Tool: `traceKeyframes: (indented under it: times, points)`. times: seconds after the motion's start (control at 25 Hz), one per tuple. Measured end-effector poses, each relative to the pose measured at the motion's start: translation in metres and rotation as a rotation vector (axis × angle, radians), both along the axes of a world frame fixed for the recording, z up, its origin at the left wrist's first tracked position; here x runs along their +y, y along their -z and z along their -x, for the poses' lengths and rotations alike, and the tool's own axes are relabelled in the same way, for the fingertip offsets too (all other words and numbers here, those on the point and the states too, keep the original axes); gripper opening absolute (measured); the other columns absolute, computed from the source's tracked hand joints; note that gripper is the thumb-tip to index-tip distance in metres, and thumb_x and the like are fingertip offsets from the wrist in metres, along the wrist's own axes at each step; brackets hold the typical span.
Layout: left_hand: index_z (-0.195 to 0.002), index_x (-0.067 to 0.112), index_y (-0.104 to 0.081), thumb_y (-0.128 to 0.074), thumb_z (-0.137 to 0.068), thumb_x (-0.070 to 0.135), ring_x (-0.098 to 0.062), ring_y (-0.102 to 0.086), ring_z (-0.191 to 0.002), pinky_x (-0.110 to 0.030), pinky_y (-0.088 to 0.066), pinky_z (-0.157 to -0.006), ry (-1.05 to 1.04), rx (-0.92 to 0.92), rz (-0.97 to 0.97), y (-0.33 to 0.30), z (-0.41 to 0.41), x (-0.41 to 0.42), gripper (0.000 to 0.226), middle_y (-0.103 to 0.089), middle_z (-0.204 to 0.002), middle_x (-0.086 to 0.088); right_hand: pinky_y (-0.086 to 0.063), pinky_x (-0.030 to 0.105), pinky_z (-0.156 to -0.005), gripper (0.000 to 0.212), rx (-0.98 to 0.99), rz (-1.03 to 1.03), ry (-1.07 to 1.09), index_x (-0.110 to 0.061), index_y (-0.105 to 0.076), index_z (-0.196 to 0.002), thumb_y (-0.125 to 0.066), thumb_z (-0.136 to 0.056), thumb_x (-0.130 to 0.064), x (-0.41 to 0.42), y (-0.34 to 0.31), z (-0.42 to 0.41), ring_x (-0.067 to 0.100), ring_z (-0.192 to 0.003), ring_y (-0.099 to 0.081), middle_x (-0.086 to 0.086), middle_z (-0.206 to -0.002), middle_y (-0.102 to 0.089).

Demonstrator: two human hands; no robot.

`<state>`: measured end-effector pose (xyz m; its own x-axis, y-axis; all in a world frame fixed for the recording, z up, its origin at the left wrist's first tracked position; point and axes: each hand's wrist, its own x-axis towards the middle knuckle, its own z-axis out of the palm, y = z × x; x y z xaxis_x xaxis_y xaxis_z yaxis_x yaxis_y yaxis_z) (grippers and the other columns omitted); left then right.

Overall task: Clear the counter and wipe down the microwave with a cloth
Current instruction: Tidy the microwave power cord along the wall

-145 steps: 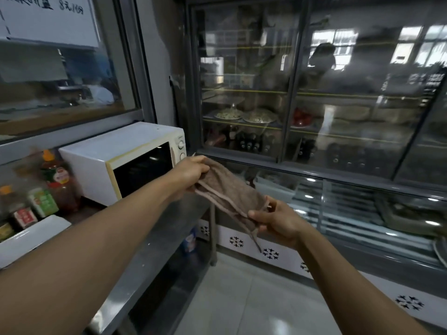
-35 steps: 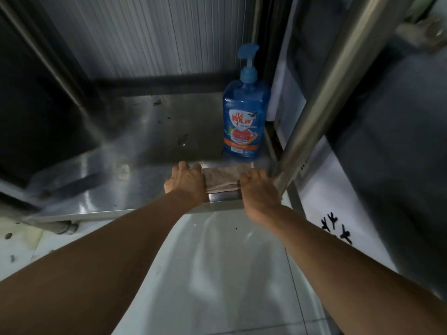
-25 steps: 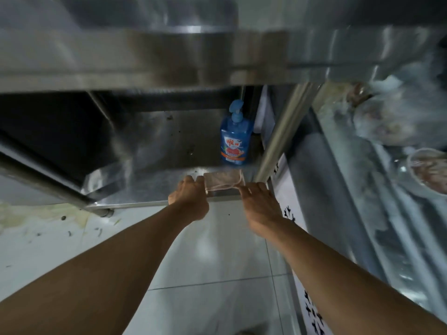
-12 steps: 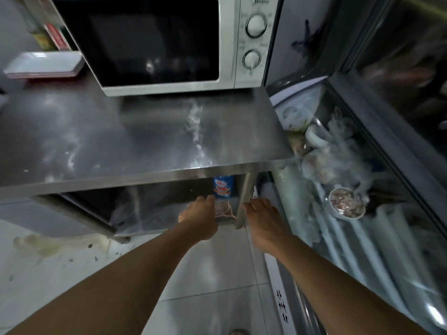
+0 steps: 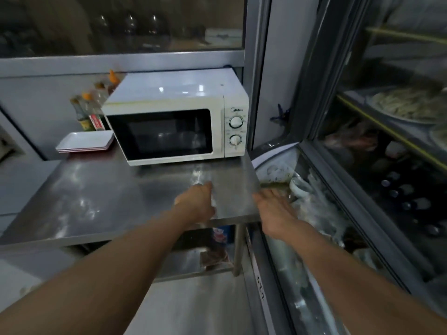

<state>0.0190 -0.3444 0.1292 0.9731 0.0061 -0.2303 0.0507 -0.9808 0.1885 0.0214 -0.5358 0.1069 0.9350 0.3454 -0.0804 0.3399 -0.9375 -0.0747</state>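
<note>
Hovering over the front right part of the steel desk (image 5: 101,201), the left hand (image 5: 197,203) is seen with its fingers loosely curled and nothing held in it; the right hand (image 5: 273,206) is stretched just past the desk's right edge, above the glass of the display case (image 5: 321,213), with fingers straight and relaxed, and nothing is gripped there either; the cloth (image 5: 214,257) is seen folded on the lower shelf (image 5: 183,264) beneath the desk, near the right leg, with the soap bottle (image 5: 221,234) behind it, partly hidden by the desk's edge; the microwave (image 5: 179,122) is set at the back right of the desk, its door closed; a stack of white trays (image 5: 84,141) and a few sauce bottles (image 5: 88,112) are kept to its left, against the wall; the front of the desk is left bare and shows smeared streaks. The step in hand is judged to be the close of the job: the cloth is stowed and both hands are free; whether the microwave is fully wiped cannot be told from this view. If anything is called for next, it is judged to be a check of the microwave's surfaces and of the trays; were more wiping wanted, the cloth would have to be fetched from the lower shelf by reaching under the desk.
</note>
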Motion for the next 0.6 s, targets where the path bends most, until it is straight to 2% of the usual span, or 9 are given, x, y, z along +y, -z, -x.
traceKeyframes:
  times: [0.28, 0.6]
  points:
    - [-0.133, 0.013, -0.037, -0.063, -0.084, 0.026, -0.029, -0.049, -0.122, -0.040, -0.045, -0.096, -0.010, -0.137, -0.013, -0.075, -0.016, -0.014, 0.057, -0.048, -0.134, -0.011, -0.031, 0.035, -0.106, 0.066, -0.144, -0.021, -0.023, -0.012, -0.031, -0.140, -0.057, -0.079, -0.004, -0.022, -0.075, -0.029, 0.029, -0.130, -0.030, 0.011, -0.142, -0.034]
    - [-0.126, 0.013, -0.041, -0.063, -0.084, 0.028, -0.028, -0.050, -0.117, -0.044, -0.046, -0.094, -0.006, -0.220, -0.014, -0.112, -0.047, -0.021, 0.050, -0.052, -0.126, -0.009, -0.034, 0.037, -0.105, 0.070, -0.211, -0.047, -0.018, -0.012, -0.031, -0.139, -0.060, -0.076, -0.006, -0.032, -0.105, -0.065, 0.029, -0.130, -0.030, 0.010, -0.141, -0.035]
